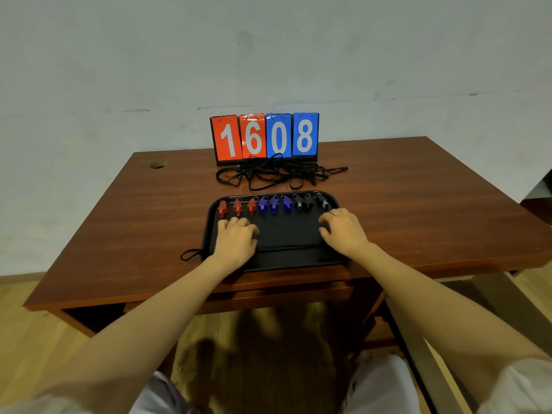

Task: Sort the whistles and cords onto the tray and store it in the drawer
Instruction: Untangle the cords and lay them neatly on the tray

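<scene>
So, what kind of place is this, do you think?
Probably a sports storeroom or school office, though that is not certain: a flip scoreboard stands on a wooden desk, with black cords and a tray of coloured whistles.

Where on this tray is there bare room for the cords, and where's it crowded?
The tray floor is bare between the left hand and right hand, in front of the whistle row. Its far edge is crowded. The desk is bare right of the tray; a stray cord lies by its near-left corner, and the cord pile fills the strip behind.

Red [237, 207], blue [274, 204], blk whistles [307, 202]; blk tray [286, 231], blk cords [274, 173].
</scene>
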Tool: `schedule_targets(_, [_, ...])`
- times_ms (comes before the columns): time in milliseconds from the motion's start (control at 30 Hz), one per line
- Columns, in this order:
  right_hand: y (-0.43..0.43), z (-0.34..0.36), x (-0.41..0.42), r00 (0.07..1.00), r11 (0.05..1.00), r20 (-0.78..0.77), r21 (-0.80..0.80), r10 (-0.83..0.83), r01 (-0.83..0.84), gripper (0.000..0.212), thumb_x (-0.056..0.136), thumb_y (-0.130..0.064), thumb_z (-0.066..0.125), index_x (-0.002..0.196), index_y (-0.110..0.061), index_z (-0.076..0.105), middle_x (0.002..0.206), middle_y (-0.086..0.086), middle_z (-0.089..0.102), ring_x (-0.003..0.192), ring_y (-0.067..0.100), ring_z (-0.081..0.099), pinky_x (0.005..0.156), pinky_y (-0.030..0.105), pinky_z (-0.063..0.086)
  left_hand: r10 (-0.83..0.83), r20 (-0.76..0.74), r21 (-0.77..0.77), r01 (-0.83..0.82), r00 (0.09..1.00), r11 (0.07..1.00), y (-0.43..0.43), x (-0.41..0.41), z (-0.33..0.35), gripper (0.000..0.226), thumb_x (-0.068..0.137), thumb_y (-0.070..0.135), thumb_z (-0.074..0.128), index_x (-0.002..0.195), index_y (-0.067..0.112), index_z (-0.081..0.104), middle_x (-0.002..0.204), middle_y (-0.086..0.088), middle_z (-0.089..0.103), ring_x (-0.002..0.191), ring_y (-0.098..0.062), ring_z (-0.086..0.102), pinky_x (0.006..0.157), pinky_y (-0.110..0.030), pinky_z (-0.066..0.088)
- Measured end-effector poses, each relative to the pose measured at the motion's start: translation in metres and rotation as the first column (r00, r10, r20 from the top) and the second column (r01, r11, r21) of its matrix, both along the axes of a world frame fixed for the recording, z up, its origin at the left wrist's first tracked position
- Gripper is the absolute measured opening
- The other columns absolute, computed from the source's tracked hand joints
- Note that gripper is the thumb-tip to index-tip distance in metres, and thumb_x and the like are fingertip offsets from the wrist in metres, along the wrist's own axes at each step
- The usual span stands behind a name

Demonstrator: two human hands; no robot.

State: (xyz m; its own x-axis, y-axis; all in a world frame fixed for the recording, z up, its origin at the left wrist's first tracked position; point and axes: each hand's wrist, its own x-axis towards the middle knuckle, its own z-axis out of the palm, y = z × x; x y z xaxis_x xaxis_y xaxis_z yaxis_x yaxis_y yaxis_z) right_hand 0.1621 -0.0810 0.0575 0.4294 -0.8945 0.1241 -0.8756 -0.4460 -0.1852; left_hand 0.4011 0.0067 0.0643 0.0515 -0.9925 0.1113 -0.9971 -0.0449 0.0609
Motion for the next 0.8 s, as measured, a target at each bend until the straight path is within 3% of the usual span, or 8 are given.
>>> schedule_targets(267, [-0.062,0.012,0.033,0.996,0.997,-0.043,-0.026,-0.072,0.071,0.046,0.093,-0.037,0.054,0.132,-0.016,0.05,0.134,0.007,0.052,0.132,0.027,0.036,0.105,0.038,0.034,-0.144,0.053,0.026,0.143,0.988,0.989,-0.087,-0.052,0.009,0.04,0.094,0.026,0.049,0.133,0.016,0.051,0.132,-0.006,0.051,0.126,-0.027,0.04,0.104,-0.039,0.03])
schedule_targets(500, [-0.104,0.003,0.034,0.983,0.99,-0.165,0.127,0.085,-0.064,0.052,0.094,-0.042,0.052,0.14,-0.021,0.041,0.146,0.005,0.039,0.146,0.025,0.011,0.117,0.054,0.006,-0.167,0.073,0.06,0.163,0.983,0.985,-0.14,-0.06,0.001,0.044,0.094,0.022,0.045,0.138,0.015,0.043,0.134,-0.009,0.049,0.128,-0.028,0.037,0.104,-0.038,0.029])
schedule_targets(800, [-0.109,0.001,0.029,0.982,0.974,-0.111,0.183,0.154,-0.132,0.045,0.095,-0.035,0.05,0.137,-0.021,0.045,0.146,0.001,0.042,0.147,0.021,0.012,0.114,0.062,-0.004,-0.209,0.096,0.093,0.2,0.973,0.975,-0.157,-0.062,-0.01,0.038,0.096,0.025,0.042,0.131,0.015,0.051,0.132,-0.005,0.052,0.125,-0.027,0.039,0.103,-0.039,0.028])
